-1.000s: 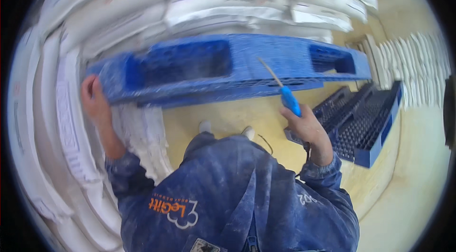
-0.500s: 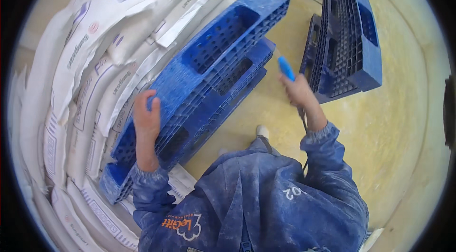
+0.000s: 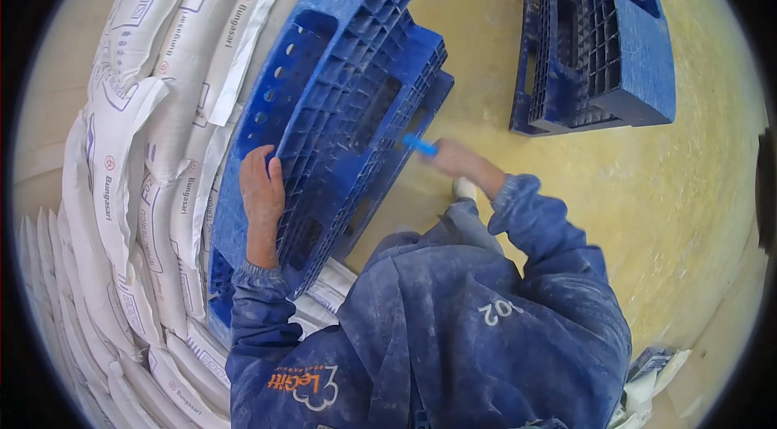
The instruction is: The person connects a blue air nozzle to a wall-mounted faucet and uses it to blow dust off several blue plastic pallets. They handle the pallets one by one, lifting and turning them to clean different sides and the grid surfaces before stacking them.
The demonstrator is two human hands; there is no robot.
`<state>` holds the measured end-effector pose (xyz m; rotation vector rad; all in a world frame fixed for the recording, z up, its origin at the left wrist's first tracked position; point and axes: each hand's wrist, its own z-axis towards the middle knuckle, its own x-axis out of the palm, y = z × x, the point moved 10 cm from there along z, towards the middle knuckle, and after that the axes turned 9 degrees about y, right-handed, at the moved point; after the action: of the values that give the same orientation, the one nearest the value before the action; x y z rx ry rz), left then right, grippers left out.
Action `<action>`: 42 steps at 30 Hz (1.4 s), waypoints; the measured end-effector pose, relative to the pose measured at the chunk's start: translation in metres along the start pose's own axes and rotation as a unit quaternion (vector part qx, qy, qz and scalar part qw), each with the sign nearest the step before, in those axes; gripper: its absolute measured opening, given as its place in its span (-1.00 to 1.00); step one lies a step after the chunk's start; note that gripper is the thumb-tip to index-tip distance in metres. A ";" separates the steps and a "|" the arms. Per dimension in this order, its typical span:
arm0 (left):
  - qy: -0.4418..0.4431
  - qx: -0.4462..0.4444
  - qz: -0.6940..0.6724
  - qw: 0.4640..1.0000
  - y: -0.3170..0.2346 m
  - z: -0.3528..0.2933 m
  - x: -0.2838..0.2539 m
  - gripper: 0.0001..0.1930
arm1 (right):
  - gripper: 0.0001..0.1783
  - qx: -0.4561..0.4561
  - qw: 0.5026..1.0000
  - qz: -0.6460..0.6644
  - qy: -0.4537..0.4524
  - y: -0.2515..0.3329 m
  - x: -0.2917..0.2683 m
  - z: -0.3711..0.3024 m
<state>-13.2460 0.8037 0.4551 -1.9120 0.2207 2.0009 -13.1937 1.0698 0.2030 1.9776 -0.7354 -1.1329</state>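
Observation:
A blue plastic pallet [image 3: 368, 4] stands tilted on its edge to my left, with more blue pallets [image 3: 433, 97] beside it. My left hand [image 3: 263, 186] grips its upper edge, fingers over the rim and thumb on the near side. In my right hand [image 3: 461, 163] is a blue-handled tool [image 3: 419, 144], pointed left toward the pallets' open lattice. It is blurred, so I cannot make out its working end or whether it touches them.
Printed white sacks [image 3: 113, 162] are stacked high along the left, close against the pallet. More blue pallets [image 3: 639, 65] stand at the far right on the yellowish floor [image 3: 583, 210]. Some white and dark crumpled material [image 3: 651, 380] lies at the lower right.
My right hand has swung left and slightly nearer, bringing the blue-handled tool to the pallets. My left hand stays on the pallet edge. The pallets at left now appear more upright and fanned apart.

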 end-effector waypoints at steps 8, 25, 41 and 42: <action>0.050 -0.015 0.067 0.996 -0.012 0.012 0.010 -0.63 | -0.42 0.213 0.972 0.100 -0.012 -0.113 -0.023 0.074; 0.057 -0.032 0.090 0.994 -0.009 0.015 0.013 -0.58 | -0.42 0.172 0.960 0.145 0.165 -0.133 0.119 0.077; 0.057 -0.030 0.101 0.993 -0.007 0.012 0.017 -0.61 | -0.39 0.113 0.939 0.127 0.300 -0.104 0.155 0.049; 0.058 -0.028 0.100 0.993 -0.007 0.013 0.016 -0.61 | -0.39 0.150 0.946 0.163 0.235 -0.115 0.135 0.063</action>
<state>-13.2558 0.8173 0.4410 -2.1175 0.4056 2.0417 -13.1756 1.0134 0.0248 2.1560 -0.9654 -0.3425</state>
